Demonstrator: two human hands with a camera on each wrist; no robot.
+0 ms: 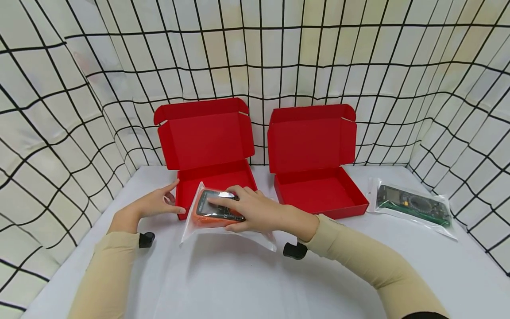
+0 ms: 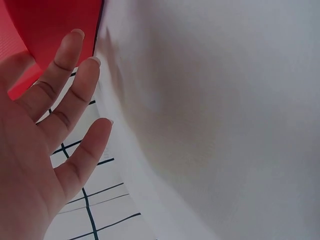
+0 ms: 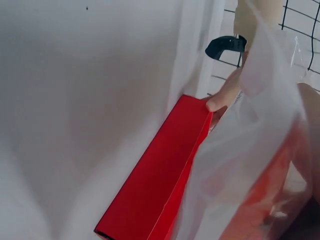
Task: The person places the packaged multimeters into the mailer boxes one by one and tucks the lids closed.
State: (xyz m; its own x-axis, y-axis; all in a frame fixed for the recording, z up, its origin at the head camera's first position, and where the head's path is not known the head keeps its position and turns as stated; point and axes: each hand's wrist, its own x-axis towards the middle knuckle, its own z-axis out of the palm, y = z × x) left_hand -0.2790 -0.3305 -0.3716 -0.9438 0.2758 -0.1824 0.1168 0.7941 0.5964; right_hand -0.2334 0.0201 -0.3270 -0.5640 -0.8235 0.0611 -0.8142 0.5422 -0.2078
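Note:
My right hand (image 1: 255, 210) grips an orange multimeter with a dark face (image 1: 215, 206), sealed in a clear plastic bag (image 1: 255, 237). The packed meter is tilted over the front of the left red box (image 1: 215, 173). In the right wrist view the bag (image 3: 240, 150) hides part of that box's red front wall (image 3: 155, 165). My left hand (image 1: 155, 206) touches the left box at its front left corner, thumb at the front and index finger along the side. Its other fingers (image 2: 80, 90) stand spread and loosely straight in the left wrist view.
Beside the left box stands a second red box (image 1: 318, 190), its lid (image 1: 312, 141) raised. A green multimeter in a clear bag (image 1: 414, 206) lies at the right on the white table (image 1: 247, 283). White walls with a black grid (image 1: 279, 48) enclose the table's back and sides.

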